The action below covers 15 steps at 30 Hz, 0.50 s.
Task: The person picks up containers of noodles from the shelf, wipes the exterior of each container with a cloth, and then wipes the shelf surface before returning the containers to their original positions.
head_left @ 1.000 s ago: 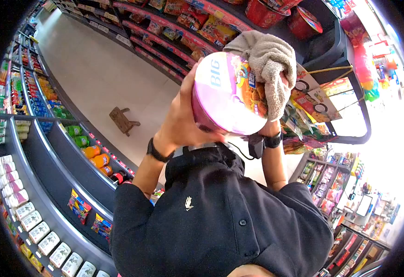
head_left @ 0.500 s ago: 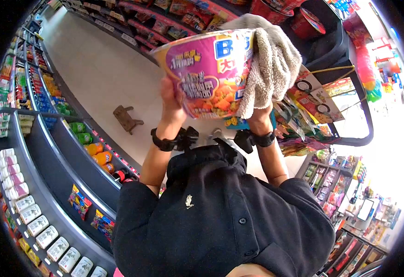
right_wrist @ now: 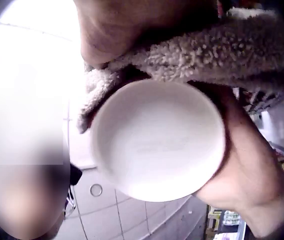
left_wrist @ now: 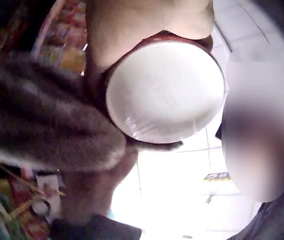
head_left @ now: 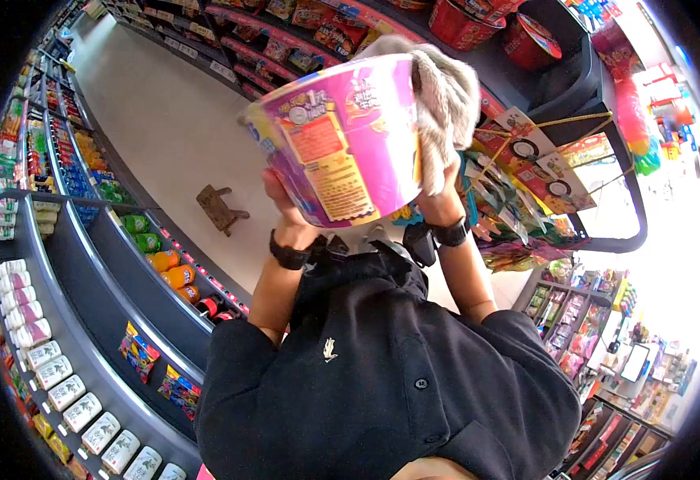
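A large purple instant noodle tub (head_left: pixel 366 148) is held up in front of the chest, its side with a red and yellow text panel facing me. My left hand (head_left: pixel 287 210) grips the tub low on its left side. On the other side my right hand (head_left: pixel 443 198) holds a grey-beige fluffy towel (head_left: pixel 450 100) against the tub's wall. Both wrist views look at the tub's round white base (left_wrist: pixel 167 92), with the towel (right_wrist: pixel 212 55) bunched alongside it. Most of the right hand's fingers are hidden behind towel and tub.
Red tubs (head_left: pixel 532 44) stand on the dark shelf just beyond the towel. Hanging cards and packets (head_left: pixel 542 164) are close by the right hand. A small wooden stool (head_left: pixel 222 210) stands on the aisle floor. Shelves with bottles (head_left: pixel 178 276) and white canisters (head_left: pixel 66 392) curve along the left.
The tub has gone from tilted to more upright and turned about its axis, from the BIG lettering to the text panel. The towel has shifted with it and now sits slightly further left.
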### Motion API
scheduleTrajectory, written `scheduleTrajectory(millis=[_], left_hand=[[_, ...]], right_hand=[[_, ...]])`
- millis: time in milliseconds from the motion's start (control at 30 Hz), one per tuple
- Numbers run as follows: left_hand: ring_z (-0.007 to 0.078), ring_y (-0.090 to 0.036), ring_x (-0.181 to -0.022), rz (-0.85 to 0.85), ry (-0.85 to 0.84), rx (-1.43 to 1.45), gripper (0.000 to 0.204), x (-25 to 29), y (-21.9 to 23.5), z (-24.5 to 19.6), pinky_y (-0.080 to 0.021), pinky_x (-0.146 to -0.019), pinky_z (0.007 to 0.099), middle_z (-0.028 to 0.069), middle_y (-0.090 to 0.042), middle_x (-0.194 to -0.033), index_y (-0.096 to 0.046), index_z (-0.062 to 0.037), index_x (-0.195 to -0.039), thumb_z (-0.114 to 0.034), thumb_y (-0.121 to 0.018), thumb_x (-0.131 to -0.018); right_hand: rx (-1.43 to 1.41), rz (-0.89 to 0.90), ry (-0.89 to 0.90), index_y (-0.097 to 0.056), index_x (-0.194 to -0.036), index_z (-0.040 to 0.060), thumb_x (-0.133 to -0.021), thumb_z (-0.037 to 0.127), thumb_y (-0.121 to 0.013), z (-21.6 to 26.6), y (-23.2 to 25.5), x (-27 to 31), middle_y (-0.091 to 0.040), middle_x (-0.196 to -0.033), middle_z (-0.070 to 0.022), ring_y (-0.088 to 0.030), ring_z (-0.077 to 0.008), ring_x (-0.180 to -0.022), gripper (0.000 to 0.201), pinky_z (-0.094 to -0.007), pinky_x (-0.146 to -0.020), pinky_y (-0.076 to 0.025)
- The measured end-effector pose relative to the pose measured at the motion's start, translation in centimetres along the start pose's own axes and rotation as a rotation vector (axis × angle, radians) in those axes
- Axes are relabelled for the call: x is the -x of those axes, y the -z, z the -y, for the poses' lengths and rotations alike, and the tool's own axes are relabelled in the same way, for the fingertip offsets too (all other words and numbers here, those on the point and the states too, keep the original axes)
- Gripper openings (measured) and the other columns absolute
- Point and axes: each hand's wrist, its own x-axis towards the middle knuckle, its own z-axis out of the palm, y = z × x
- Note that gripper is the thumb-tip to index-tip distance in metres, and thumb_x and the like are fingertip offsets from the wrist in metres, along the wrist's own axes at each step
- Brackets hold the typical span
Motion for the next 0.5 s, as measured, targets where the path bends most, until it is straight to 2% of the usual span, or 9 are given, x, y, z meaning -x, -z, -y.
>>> scheduleTrajectory(millis=[33, 67, 100, 167, 233, 300, 333, 367, 500], left_hand=[[0.0259, -0.051, -0.123, 0.052, 0.039, 0.128, 0.080, 0.2, 0.2, 0.2, -0.045, -0.102, 0.0463, 0.0120, -0.048, -0.139, -0.034, -0.0068, -0.142, -0.050, -0.067, -0.084], [0.0259, -0.050, -0.124, 0.112, -0.029, 0.022, 0.080, -0.5, -0.1, 0.7, -0.045, -0.102, 0.0461, 0.0116, -0.047, -0.140, -0.034, -0.0072, -0.142, -0.052, -0.065, -0.084], [0.0260, -0.049, -0.125, 0.178, -0.100, -0.086, 0.081, -1.6, -0.3, 1.1, -0.045, -0.102, 0.0459, 0.0111, -0.046, -0.141, -0.034, -0.0076, -0.143, -0.054, -0.064, -0.084], [0.0251, -0.049, -0.125, 0.130, -0.145, -0.210, 0.082, -1.8, -0.2, 0.0, -0.042, -0.104, 0.0418, 0.0121, -0.048, -0.137, -0.035, -0.0054, -0.142, -0.055, -0.064, -0.084], [0.0229, -0.047, -0.124, -0.390, -0.129, -1.025, 0.096, -4.1, -4.5, -2.1, -0.038, -0.105, 0.0381, 0.0122, -0.049, -0.133, -0.028, -0.0042, -0.145, -0.055, -0.073, -0.077], [0.0218, -0.047, -0.124, -0.292, -0.206, -0.992, 0.101, -3.9, -5.9, -1.7, -0.038, -0.105, 0.0369, 0.0123, -0.049, -0.131, -0.024, -0.0036, -0.146, -0.055, -0.074, -0.075], [0.0206, -0.047, -0.123, -0.195, -0.275, -0.956, 0.106, -3.7, -6.3, -1.2, -0.037, -0.104, 0.0356, 0.0124, -0.049, -0.129, -0.020, -0.0029, -0.147, -0.054, -0.076, -0.074], [0.0207, -0.048, -0.121, -0.237, -0.249, -1.046, 0.109, -3.6, -6.2, -0.7, -0.039, -0.103, 0.0360, 0.0123, -0.047, -0.131, -0.016, -0.0028, -0.146, -0.051, -0.079, -0.072], [0.0214, -0.050, -0.120, -0.390, -0.103, -0.808, 0.098, -3.5, -4.0, 0.0, -0.041, -0.102, 0.0361, 0.0123, -0.047, -0.132, -0.023, -0.0025, -0.143, -0.048, -0.078, -0.075]], right_hand=[[0.189, -0.056, 0.035, -0.045, -0.134, -0.0023, -0.095, 0.016, -0.052, -0.2, -1.1, 0.3, -0.052, -0.133, -0.0124, -0.052, -0.0230, -0.120, 0.043, -0.0360, -0.102, -0.042], [0.388, 0.258, 0.423, -0.044, -0.133, -0.0040, -0.098, 0.019, -0.045, -1.1, -0.7, -0.2, -0.054, -0.130, -0.0121, -0.055, -0.0210, -0.115, 0.041, -0.0352, -0.099, -0.046], [0.906, 0.123, 0.460, -0.045, -0.132, -0.0035, -0.099, 0.024, -0.042, -0.2, 0.2, 0.3, -0.055, -0.127, -0.0132, -0.056, -0.0214, -0.113, 0.043, -0.0358, -0.097, -0.047], [-0.173, 0.320, 0.250, -0.046, -0.132, -0.0023, -0.097, 0.024, -0.048, -0.3, 0.7, 0.0, -0.054, -0.129, -0.0140, -0.055, -0.0221, -0.115, 0.044, -0.0368, -0.099, -0.046], [-0.295, 0.244, 0.095, -0.044, -0.134, -0.0014, -0.094, 0.026, -0.056, 1.0, 0.9, 0.0, -0.053, -0.130, -0.0146, -0.053, -0.0234, -0.118, 0.050, -0.0377, -0.101, -0.043], [0.868, -0.033, 0.409, -0.041, -0.137, 0.0009, -0.088, 0.024, -0.064, 1.3, 1.1, 0.4, -0.051, -0.133, -0.0153, -0.050, -0.0251, -0.122, 0.059, -0.0404, -0.106, -0.038], [0.988, 0.106, 0.462, -0.040, -0.139, 0.0033, -0.086, 0.023, -0.068, 1.3, 1.0, 1.0, -0.046, -0.138, -0.0147, -0.045, -0.0255, -0.127, 0.062, -0.0424, -0.109, -0.033], [0.856, 0.164, 0.508, -0.041, -0.139, 0.0049, -0.082, 0.021, -0.073, -0.4, 1.4, 2.3, -0.042, -0.142, -0.0138, -0.040, -0.0262, -0.132, 0.068, -0.0436, -0.111, -0.029], [0.916, 0.256, 0.337, -0.037, -0.142, 0.0068, -0.087, 0.025, -0.066, -1.1, 1.6, 2.4, -0.040, -0.144, -0.0129, -0.039, -0.0265, -0.133, 0.065, -0.0437, -0.112, -0.029]])
